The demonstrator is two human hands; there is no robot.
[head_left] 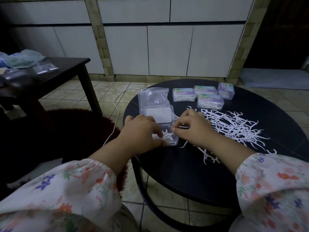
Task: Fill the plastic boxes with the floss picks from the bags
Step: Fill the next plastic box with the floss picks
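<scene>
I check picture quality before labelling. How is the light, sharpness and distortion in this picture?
Head view: dim, bluish light, dark corners; wide-angle bending curves the wall lines; the sleeves near the lens are blurred; the floss picks on the round table stay fairly sharp.

White floral sleeves (70, 190), elastic cuffs

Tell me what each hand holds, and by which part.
Right hand pinches a floss pick at its near end, between thumb and forefinger. Left hand rests fingers on the picks in the open box; a grip cannot be told.
</scene>
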